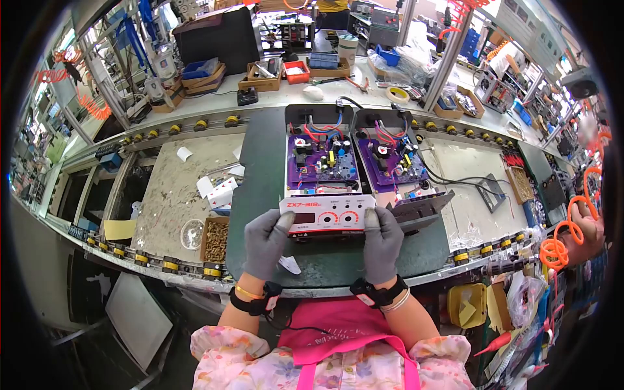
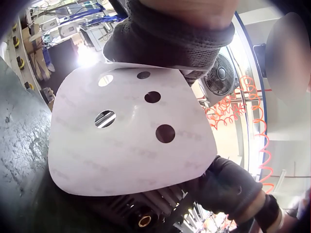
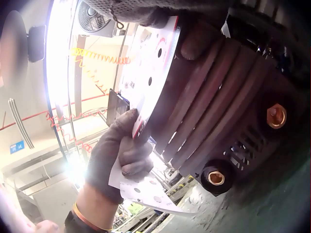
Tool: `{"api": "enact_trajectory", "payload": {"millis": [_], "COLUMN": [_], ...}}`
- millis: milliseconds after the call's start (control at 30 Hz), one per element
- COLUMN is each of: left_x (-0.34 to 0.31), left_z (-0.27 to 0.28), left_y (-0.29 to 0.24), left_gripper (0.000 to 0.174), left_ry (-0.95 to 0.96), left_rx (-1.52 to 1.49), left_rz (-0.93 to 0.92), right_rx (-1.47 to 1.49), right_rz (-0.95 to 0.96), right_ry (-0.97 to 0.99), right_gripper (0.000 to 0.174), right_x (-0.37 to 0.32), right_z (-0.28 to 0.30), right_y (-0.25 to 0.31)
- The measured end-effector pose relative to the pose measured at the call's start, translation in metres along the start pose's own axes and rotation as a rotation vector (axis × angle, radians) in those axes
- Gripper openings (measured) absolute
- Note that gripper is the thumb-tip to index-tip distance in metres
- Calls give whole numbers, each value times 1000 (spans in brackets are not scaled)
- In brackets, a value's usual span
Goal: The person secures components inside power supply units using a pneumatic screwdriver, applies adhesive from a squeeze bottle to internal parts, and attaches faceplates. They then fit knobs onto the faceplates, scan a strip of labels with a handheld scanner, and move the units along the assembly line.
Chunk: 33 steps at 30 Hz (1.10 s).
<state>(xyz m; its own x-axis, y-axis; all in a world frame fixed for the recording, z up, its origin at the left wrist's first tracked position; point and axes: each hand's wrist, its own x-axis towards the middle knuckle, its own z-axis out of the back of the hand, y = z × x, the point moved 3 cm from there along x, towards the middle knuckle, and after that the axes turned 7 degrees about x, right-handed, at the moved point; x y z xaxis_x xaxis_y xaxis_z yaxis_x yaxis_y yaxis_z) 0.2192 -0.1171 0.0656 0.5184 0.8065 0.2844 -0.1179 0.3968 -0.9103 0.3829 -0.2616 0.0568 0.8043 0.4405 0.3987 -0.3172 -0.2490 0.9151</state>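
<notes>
A white, red-edged front panel label (image 1: 328, 214), printed ZX7-315 or similar, is stretched between both grey-gloved hands. My left hand (image 1: 265, 239) pinches its left end, thumb on the printed face; my right hand (image 1: 383, 240) pinches the right end. In the right wrist view the label (image 3: 151, 73) stands along the ribbed dark front of a machine (image 3: 214, 102) with brass terminals. A loose white sheet with punched holes (image 3: 146, 194) hangs from my left hand (image 3: 129, 145); this sheet (image 2: 131, 145) fills the left wrist view. Behind the label lies an open machine with a purple circuit board (image 1: 322, 159).
A second open unit with a purple board (image 1: 393, 159) stands to the right, its dark front plate (image 1: 422, 211) tilted outward. Both units sit on a green board (image 1: 260, 169) between roller rails. A box of brass parts (image 1: 216, 239) is at left; coiled orange hose (image 1: 556, 253) hangs at right.
</notes>
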Motion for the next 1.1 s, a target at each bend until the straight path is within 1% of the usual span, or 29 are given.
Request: {"api": "enact_trajectory", "payload": {"millis": [67, 167, 200, 300, 333, 433, 467, 533, 633, 667, 767, 833, 933, 1033, 1100], "left_x": [2, 4, 6, 11, 13, 16, 16, 17, 18, 19, 20, 22, 25, 26, 26], "left_z": [0, 3, 4, 8, 9, 11, 11, 8, 1, 0, -3, -3, -2, -1, -2], "left_y": [1, -12, -10, -15, -18, -28, -28, -32, -28, -26, -23, -20, -20, -21, -20], "left_gripper": [23, 26, 32, 37, 42, 45, 42, 40, 43, 45, 47, 46, 47, 47, 48], "left_ry": [-5, -8, 0, 8, -4, -68, -58, -123, -205, -230, -121, -123, -99, -80, -77], "left_rx": [50, 136, 176, 347, 447, 742, 856, 758, 658, 633, 604, 633, 644, 635, 634], "left_rz": [-15, -30, -42, -121, -154, -302, -267, -306, -353, -366, -255, -314, -342, -345, -341], "right_rx": [29, 95, 94, 95, 61, -61, -123, -246, -497, -595, -862, -999, -1024, -985, -975], "right_rz": [-28, -53, -45, -46, -28, 60, 83, 134, 263, 276, 301, 304, 300, 342, 371], "right_ry": [12, 26, 19, 10, 4, 3, 22, 63, 136, 154, 213, 252, 298, 281, 227], "right_gripper": [22, 21, 20, 22, 23, 20, 18, 16, 22, 24, 30, 34, 34, 35, 35], "right_x": [1, 2, 2, 2, 3, 6, 6, 9, 14, 16, 19, 20, 22, 21, 20], "right_z": [-1, -3, -4, -4, -3, -3, -2, 0, 1, 1, 2, 3, 5, 8, 7], "right_y": [3, 6, 8, 3, 0, 9, 11, 15, 28, 31, 37, 41, 47, 50, 41]}}
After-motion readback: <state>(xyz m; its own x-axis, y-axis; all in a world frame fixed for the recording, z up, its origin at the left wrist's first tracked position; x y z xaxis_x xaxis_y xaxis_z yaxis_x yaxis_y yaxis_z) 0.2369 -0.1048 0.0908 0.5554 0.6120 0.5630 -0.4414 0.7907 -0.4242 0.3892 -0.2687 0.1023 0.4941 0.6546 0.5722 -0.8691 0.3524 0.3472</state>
